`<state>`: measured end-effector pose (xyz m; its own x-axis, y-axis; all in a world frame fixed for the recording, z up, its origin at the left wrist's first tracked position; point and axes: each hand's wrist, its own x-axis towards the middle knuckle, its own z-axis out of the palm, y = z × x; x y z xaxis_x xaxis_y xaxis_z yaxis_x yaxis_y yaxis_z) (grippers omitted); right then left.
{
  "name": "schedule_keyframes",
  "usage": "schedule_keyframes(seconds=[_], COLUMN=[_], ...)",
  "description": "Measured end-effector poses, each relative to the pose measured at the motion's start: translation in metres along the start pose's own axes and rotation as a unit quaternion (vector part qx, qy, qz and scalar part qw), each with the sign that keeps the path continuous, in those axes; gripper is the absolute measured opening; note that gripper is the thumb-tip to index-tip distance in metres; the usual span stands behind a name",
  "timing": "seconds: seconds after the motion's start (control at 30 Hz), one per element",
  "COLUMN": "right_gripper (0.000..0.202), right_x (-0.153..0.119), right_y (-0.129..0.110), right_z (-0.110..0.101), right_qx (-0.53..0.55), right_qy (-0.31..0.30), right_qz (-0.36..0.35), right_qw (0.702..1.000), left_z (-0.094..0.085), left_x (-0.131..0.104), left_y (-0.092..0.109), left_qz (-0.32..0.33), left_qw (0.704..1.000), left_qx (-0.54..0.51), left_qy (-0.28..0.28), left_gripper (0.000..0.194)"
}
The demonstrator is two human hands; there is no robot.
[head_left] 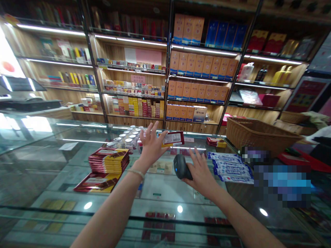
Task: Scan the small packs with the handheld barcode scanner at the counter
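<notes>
My left hand [151, 146] is raised over the glass counter with its fingers spread. A red and yellow packet with a barcode label [174, 138] is at its thumb side; whether the thumb grips it is hard to tell. My right hand [200, 172] is wrapped round a black handheld scanner [181, 166] with a small blue light, some of its fingers stretched forward. Left of my left hand, stacked red and yellow packets [110, 161] lie on the counter, with more packets [96, 182] in front.
Small jars [128, 140] stand behind the packet stacks. Blue and white packets [231, 167] lie on the right, near a wicker basket [258, 132]. More red packets [216, 142] lie farther back. Stocked shelves [134, 119] line the wall beyond the glass counter [160, 186].
</notes>
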<state>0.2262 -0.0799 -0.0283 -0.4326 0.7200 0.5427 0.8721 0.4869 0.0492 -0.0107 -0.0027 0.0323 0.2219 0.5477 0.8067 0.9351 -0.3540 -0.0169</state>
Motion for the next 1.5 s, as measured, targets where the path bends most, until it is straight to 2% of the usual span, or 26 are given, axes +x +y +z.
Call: schedule_keyframes(seconds=[0.3,0.43,0.5,0.57,0.67,0.77,0.9,0.97,1.1,1.3,1.5], right_gripper=[0.045,0.058,0.062,0.057,0.049,0.044,0.071,0.078,0.075,0.070,0.063], right_x=[-0.001,-0.002,0.002,0.012,0.037,0.061,0.076,0.074,0.062,0.052,0.051], right_y=[-0.004,-0.004,0.002,0.011,0.029,0.042,0.044,0.043,0.044,0.049,0.049], right_z=[-0.004,-0.010,-0.014,-0.018,-0.023,-0.022,-0.007,0.002,0.011,0.007,0.001], right_qx=[0.009,0.015,0.023,0.038,0.079,0.106,0.050,0.028,0.010,0.008,0.016], right_qy=[-0.037,-0.057,-0.041,-0.007,0.069,0.112,0.114,0.116,0.121,0.127,0.129], right_qz=[-0.010,-0.024,-0.010,0.026,0.087,0.114,0.127,0.128,0.115,0.119,0.096], right_qw=[0.999,0.998,0.999,0.999,0.991,0.981,0.984,0.985,0.986,0.985,0.987], left_z=[0.000,-0.002,-0.002,-0.002,-0.001,-0.003,-0.005,-0.005,-0.005,-0.010,-0.009], left_x=[0.000,0.000,0.001,0.001,0.001,0.001,0.001,0.000,0.000,0.001,0.000], left_y=[0.000,0.001,0.001,0.001,0.001,0.003,0.004,0.004,0.008,0.016,0.015], left_qz=[0.001,-0.003,-0.005,-0.002,0.009,0.017,0.030,0.038,0.064,0.087,0.088], left_qw=[0.999,0.999,0.999,0.999,0.999,0.999,0.999,0.999,0.997,0.995,0.994], left_qx=[-0.032,-0.034,-0.040,-0.042,-0.036,-0.032,-0.035,-0.038,-0.033,-0.030,-0.037], left_qy=[-0.002,-0.005,-0.001,0.005,0.010,0.009,0.000,-0.003,-0.013,-0.035,-0.047], left_gripper=[0.065,0.062,0.062,0.062,0.062,0.064,0.065,0.065,0.068,0.071,0.072])
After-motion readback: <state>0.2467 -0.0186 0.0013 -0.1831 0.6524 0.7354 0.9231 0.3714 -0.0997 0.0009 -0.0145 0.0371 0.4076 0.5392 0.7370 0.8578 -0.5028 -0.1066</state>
